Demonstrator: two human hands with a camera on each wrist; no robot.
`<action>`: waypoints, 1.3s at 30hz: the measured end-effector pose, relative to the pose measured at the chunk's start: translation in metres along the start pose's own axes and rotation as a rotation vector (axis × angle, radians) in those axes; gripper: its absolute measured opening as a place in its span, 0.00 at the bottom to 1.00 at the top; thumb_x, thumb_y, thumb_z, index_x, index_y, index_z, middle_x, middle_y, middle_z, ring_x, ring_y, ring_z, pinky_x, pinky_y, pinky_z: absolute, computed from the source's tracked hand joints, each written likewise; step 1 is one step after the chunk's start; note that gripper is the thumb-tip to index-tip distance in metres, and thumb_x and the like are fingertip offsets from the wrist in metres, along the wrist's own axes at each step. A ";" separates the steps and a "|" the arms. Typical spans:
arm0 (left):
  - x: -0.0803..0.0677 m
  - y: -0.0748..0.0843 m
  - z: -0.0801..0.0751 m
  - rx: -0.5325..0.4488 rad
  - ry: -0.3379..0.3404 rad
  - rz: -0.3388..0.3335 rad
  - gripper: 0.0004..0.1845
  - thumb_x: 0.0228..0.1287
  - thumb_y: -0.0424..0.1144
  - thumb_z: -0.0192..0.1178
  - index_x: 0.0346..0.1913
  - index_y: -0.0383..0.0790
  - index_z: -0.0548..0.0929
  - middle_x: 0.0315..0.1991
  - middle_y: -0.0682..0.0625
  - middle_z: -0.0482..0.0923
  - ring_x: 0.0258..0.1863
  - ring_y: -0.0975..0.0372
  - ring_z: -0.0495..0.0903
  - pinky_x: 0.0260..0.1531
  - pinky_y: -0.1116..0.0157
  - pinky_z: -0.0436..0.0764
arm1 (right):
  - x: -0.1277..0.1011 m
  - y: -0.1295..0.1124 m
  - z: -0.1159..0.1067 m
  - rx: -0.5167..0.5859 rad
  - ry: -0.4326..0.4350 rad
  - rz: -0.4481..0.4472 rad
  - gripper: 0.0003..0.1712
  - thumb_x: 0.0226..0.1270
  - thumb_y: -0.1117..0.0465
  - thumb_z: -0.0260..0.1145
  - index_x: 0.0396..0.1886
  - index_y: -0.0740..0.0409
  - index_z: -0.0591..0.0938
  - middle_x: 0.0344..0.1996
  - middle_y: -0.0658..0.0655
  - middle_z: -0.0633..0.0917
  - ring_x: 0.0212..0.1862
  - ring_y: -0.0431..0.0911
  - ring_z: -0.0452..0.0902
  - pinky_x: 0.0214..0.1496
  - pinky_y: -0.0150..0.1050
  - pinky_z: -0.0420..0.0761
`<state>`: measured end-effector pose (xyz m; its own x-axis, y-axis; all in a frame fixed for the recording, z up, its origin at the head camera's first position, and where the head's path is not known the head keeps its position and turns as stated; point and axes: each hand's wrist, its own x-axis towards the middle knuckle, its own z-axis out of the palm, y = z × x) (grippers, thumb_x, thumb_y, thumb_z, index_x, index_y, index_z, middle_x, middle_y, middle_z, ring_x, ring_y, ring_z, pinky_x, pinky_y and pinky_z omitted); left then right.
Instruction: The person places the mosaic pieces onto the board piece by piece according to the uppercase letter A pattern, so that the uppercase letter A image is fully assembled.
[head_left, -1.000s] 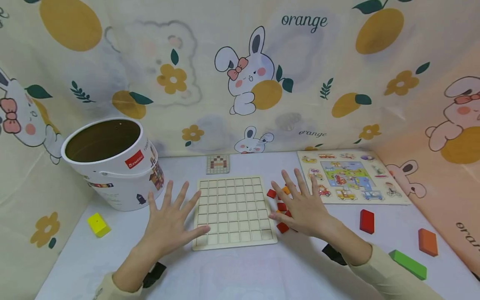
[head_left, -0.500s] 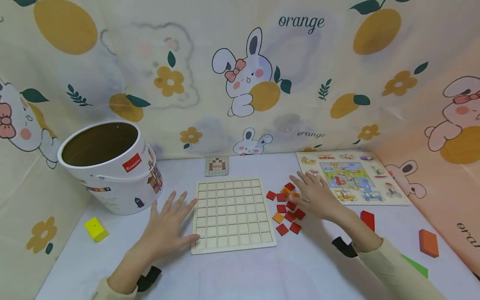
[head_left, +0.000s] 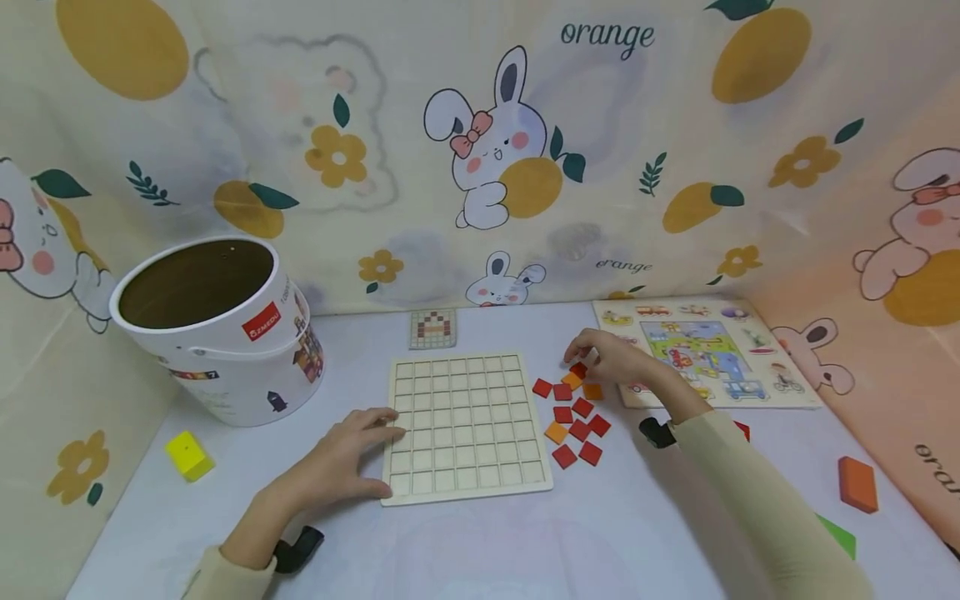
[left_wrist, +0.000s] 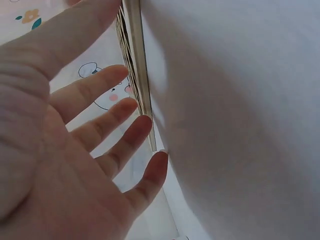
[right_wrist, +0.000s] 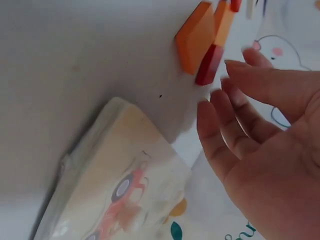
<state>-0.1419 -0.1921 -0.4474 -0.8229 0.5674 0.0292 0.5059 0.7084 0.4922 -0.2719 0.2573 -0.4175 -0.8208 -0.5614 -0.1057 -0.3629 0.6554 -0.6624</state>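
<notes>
Pale wooden grid board [head_left: 467,429], flat on the white table, cells all empty; just beside its right edge, a loose cluster of small square tiles [head_left: 572,412], mostly red with a few orange, lying flat, some touching.

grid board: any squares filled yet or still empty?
Empty: every cell of the grid board shows bare wood; the red and orange tiles lie beside it on the table.
</notes>
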 end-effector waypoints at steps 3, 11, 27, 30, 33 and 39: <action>0.001 0.000 0.000 -0.018 -0.013 0.005 0.39 0.45 0.52 0.78 0.63 0.42 0.80 0.71 0.42 0.66 0.68 0.45 0.65 0.61 0.38 0.67 | 0.004 0.003 0.002 -0.001 -0.029 0.022 0.14 0.58 0.81 0.62 0.42 0.66 0.83 0.44 0.62 0.80 0.47 0.56 0.74 0.53 0.51 0.79; -0.002 -0.001 0.000 -0.049 -0.008 -0.005 0.37 0.45 0.51 0.78 0.61 0.42 0.81 0.71 0.41 0.66 0.69 0.44 0.63 0.62 0.37 0.64 | 0.008 0.003 0.005 -0.024 -0.030 0.077 0.13 0.58 0.80 0.64 0.40 0.65 0.82 0.38 0.58 0.81 0.42 0.51 0.74 0.46 0.42 0.80; -0.001 -0.005 0.002 -0.098 -0.010 -0.011 0.36 0.44 0.52 0.78 0.59 0.44 0.82 0.72 0.42 0.65 0.70 0.44 0.62 0.66 0.38 0.62 | 0.052 -0.021 0.011 0.041 0.030 -0.013 0.06 0.60 0.75 0.69 0.36 0.68 0.82 0.31 0.58 0.83 0.35 0.49 0.77 0.34 0.37 0.79; -0.002 -0.006 0.002 -0.094 -0.007 -0.010 0.36 0.44 0.52 0.79 0.59 0.44 0.82 0.72 0.42 0.65 0.70 0.44 0.62 0.65 0.38 0.62 | 0.074 -0.042 0.024 0.099 0.051 -0.096 0.07 0.61 0.76 0.67 0.39 0.70 0.83 0.32 0.60 0.85 0.35 0.51 0.80 0.35 0.38 0.82; -0.002 -0.006 0.002 -0.093 -0.006 -0.012 0.36 0.45 0.54 0.78 0.59 0.44 0.82 0.72 0.43 0.65 0.70 0.44 0.62 0.65 0.38 0.63 | 0.095 -0.063 0.040 0.144 0.039 -0.129 0.10 0.61 0.77 0.66 0.43 0.72 0.83 0.34 0.61 0.85 0.37 0.51 0.80 0.40 0.38 0.82; -0.002 -0.008 0.003 -0.108 -0.019 -0.019 0.36 0.46 0.55 0.77 0.60 0.45 0.81 0.72 0.43 0.64 0.71 0.44 0.62 0.65 0.39 0.63 | 0.125 -0.086 0.066 0.170 -0.029 -0.115 0.10 0.61 0.78 0.65 0.42 0.70 0.85 0.35 0.61 0.85 0.36 0.47 0.81 0.38 0.36 0.82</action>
<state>-0.1438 -0.1976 -0.4545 -0.8265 0.5629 0.0028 0.4584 0.6702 0.5837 -0.3141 0.0976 -0.4232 -0.7642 -0.6436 -0.0414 -0.3721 0.4924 -0.7869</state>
